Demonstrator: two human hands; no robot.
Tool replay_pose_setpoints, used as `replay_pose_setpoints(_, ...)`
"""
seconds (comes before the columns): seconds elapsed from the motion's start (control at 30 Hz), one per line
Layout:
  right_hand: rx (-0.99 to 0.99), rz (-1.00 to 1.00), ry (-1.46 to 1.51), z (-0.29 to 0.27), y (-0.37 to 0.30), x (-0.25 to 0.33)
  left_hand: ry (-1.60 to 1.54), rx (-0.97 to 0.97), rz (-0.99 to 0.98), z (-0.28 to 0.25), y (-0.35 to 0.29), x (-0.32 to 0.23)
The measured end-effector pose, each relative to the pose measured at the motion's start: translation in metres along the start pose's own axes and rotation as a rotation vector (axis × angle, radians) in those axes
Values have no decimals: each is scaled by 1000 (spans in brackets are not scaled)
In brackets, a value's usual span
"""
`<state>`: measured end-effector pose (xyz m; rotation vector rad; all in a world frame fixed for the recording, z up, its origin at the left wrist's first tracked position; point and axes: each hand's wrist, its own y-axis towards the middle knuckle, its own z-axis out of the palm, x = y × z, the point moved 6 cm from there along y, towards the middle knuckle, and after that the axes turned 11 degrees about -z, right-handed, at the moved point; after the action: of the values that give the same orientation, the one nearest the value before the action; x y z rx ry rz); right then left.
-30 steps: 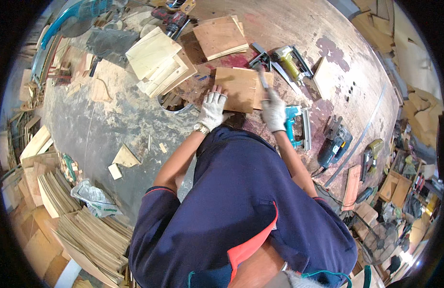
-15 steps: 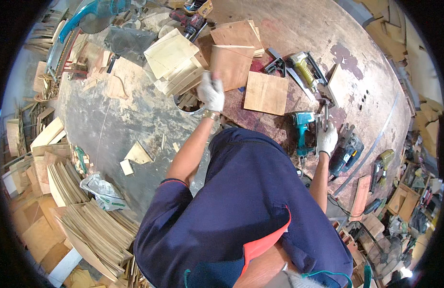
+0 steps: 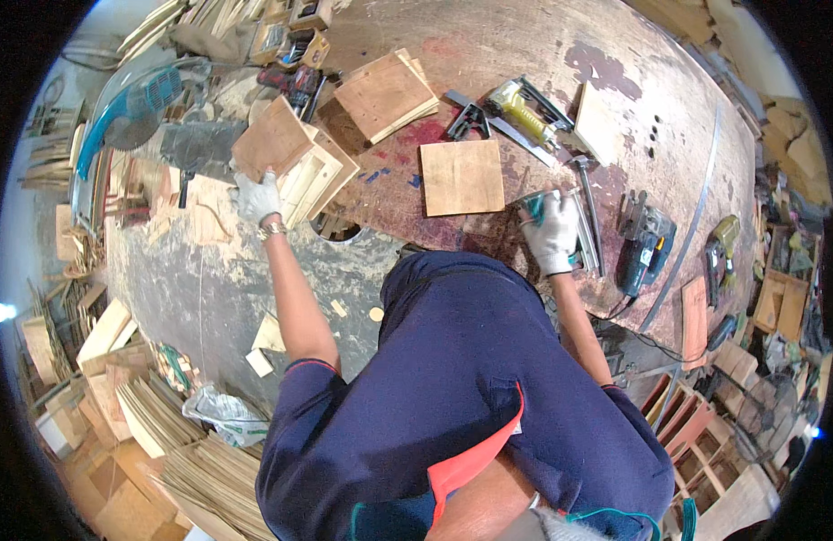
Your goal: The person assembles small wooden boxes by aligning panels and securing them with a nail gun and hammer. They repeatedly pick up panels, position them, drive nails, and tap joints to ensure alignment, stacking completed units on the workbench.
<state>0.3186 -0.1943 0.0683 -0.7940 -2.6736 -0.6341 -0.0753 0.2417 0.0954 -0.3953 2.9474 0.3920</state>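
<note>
My left hand [image 3: 257, 197], in a white glove, grips the near edge of a square brown wooden panel [image 3: 274, 140]. That panel lies tilted over a stack of pale wooden panels [image 3: 314, 180]. My right hand [image 3: 552, 236], also gloved, is closed over a teal nail gun [image 3: 535, 206], most of which it hides. A hammer [image 3: 590, 212] lies just right of that hand. Between my hands a single square panel [image 3: 462, 178] rests flat on the table. Farther off sits another small stack of brown panels [image 3: 385, 95].
A yellow-green nail gun [image 3: 521, 113] lies beyond the single panel. At the right are a dark blue corded power tool [image 3: 646, 254] and a long metal strip [image 3: 691, 216]. A circular saw [image 3: 137, 113] stands far left. The tabletop has a round hole [image 3: 337, 229].
My left hand has moved left, carrying the brown panel onto the pale stack. My right hand has shifted from beside the hammer onto the teal nail gun. The view has also shifted.
</note>
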Motion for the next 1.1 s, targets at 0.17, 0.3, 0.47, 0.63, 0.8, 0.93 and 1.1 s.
replay_pose_setpoints(0.17, 237, -128, -72, 46, -53, -9, -423, -428, 566, 8, -91, -70)
replay_pose_setpoints(0.3, 149, -188, -166, 51, -61, -40, -561, 297, 429, 53, -135, -152)
replay_pose_setpoints(0.47, 127, -140, -192, 37, -36, -64, -330, 450, 234, 127, -115, -163)
replay_pose_setpoints(0.63, 75, -80, -127, 27, -35, -63, -582, 478, 143, 132, -114, -171)
replay_pose_setpoints(0.8, 107, -45, -107, 28, -27, -57, -585, 666, -15, 126, -94, -170)
replay_pose_setpoints(0.93, 101, -40, -91, 30, -32, -62, -616, 521, -84, 149, -90, -176)
replay_pose_setpoints(1.1, 92, -48, -90, 28, -31, -62, -474, 439, 13, 127, -101, -192)
